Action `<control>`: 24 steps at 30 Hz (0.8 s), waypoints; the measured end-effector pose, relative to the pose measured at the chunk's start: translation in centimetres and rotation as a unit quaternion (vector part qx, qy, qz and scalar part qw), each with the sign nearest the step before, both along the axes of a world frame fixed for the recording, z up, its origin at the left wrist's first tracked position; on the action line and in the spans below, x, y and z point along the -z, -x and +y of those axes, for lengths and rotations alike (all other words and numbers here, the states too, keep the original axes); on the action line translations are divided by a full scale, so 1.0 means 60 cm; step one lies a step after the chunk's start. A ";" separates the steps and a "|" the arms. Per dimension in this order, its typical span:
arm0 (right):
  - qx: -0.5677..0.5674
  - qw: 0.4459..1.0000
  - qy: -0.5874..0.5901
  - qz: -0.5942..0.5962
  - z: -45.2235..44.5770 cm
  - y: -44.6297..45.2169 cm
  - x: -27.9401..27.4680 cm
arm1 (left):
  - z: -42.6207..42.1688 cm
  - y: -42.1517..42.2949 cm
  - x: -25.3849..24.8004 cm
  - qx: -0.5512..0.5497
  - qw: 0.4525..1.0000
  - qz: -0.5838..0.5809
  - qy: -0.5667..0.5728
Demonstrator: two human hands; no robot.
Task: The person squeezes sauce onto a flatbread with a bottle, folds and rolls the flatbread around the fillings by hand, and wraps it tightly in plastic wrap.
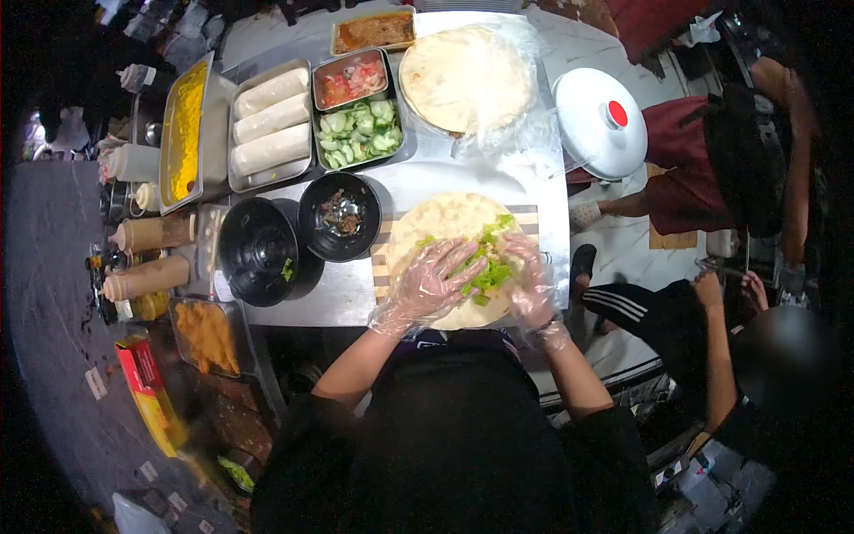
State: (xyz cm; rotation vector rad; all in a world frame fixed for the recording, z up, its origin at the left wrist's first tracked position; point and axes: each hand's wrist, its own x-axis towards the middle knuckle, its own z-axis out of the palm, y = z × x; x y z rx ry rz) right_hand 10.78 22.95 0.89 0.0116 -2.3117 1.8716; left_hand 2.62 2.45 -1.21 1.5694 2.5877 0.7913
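Observation:
A round tortilla (433, 215) lies flat on a striped board (381, 283) at the near edge of the metal table. Torn green lettuce (487, 278) is scattered over the tortilla's middle and right part. My left hand (438, 280), in a clear plastic glove, rests on the lettuce with its fingers spread. On the other side, my right hand (528, 283), gloved too, touches the lettuce's right edge with its fingers stretched out. A black bowl (369, 194) with some browned meat pieces (342, 214) stands left of the tortilla.
Another black bowl (247, 240) holds a lettuce scrap. Behind are trays of white rolls (271, 123), cucumber (360, 133), chopped tomato (354, 82) and yellow shreds (188, 133). Stacked flatbreads (463, 76) lie in plastic. Sauce bottles (147, 278) line the left; a white lid (592, 111) and people are at right.

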 end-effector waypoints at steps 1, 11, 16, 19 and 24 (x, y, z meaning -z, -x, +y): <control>0.027 0.998 -0.062 0.008 0.011 0.007 0.002 | -0.002 0.001 -0.001 -0.001 1.000 0.001 0.000; -0.135 0.935 -0.257 -0.205 0.057 0.109 0.056 | -0.003 -0.001 0.021 -0.004 1.000 -0.001 0.003; -0.034 0.948 -0.297 -0.110 0.069 0.083 0.032 | -0.001 0.005 -0.024 -0.017 0.999 -0.046 -0.012; 0.055 0.982 -0.161 -0.088 0.034 0.028 0.024 | -0.009 0.010 -0.037 -0.004 0.996 -0.083 0.016; -0.008 0.987 -0.161 -0.006 -0.024 -0.001 0.040 | 0.003 0.005 -0.003 -0.072 0.977 -0.179 -0.092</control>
